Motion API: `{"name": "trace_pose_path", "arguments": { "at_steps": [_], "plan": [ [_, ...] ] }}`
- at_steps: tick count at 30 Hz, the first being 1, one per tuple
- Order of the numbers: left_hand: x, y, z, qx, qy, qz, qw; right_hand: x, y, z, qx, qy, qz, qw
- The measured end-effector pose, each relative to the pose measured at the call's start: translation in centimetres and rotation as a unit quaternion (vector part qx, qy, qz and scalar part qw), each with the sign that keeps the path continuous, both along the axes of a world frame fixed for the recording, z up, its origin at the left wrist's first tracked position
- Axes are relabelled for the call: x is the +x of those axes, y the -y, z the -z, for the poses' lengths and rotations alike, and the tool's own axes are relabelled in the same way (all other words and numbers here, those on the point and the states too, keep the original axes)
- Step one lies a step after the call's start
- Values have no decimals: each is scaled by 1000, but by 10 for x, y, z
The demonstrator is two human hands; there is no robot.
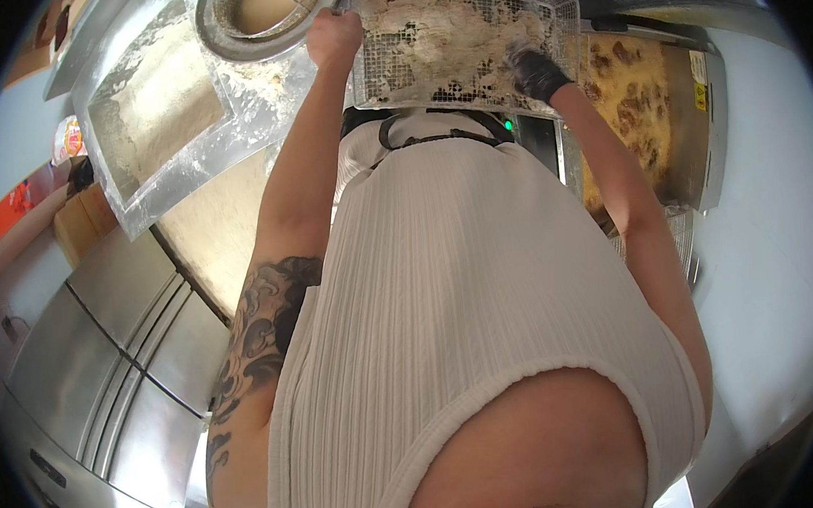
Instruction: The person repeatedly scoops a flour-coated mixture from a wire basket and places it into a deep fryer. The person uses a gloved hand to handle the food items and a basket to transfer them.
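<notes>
A rectangular wire fry basket (397, 94) stands before me, with floured, breaded pieces (449, 31) spread over its mesh. My left hand (335, 38), bare, is closed in a fist at the basket's left rim and appears to grip it; the fingers' far side is hidden. Inside the basket's right part is my right hand (538, 71), in a black glove whose fingertips are whitened with flour. It touches or hovers just over the breaded pieces. Motion blur hides how its fingers are set.
To the right, a deep fryer (625, 115) holds yellow oil with browned pieces in it. A flour-filled metal tray (160, 108) lies at the left, beside a round pan (223, 45) containing a mesh strainer (228, 17) in cloudy liquid. Steel cabinet doors (98, 356) stand lower left.
</notes>
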State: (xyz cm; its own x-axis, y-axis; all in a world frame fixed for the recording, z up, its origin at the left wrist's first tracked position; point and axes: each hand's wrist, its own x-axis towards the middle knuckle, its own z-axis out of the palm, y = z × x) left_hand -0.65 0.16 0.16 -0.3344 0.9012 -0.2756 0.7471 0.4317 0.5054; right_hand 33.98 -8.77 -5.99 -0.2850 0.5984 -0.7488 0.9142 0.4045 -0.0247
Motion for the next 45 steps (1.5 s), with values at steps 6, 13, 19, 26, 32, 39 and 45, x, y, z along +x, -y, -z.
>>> {"name": "trace_pose_path", "arguments": {
  "at_steps": [6, 13, 19, 26, 32, 39, 45],
  "plan": [
    [1, 0, -3, 7, 11, -6, 1000, -5, 26, 44, 40, -14, 49, 998],
    [0, 2, -2, 15, 11, 4, 1000, -18, 24, 33, 30, 0, 99, 995],
    [1, 2, -4, 13, 21, -2, 1000, -4, 17, 22, 118, -114, 73, 984],
    [-1, 3, -1, 20, 4, 7, 1000, -2, -1, -18, 57, -325, 357, 874],
    [-1, 3, -2, 13, 9, 1, 1000, -15, 5, -34, 113, -131, 192, 966],
    [1, 2, -3, 10, -2, 4, 1000, -19, 18, -23, 98, -248, 309, 913],
    [0, 0, 2, 25, 1, 16, 1000, -8, 13, -35, 134, -275, 357, 882]
  ]
}}
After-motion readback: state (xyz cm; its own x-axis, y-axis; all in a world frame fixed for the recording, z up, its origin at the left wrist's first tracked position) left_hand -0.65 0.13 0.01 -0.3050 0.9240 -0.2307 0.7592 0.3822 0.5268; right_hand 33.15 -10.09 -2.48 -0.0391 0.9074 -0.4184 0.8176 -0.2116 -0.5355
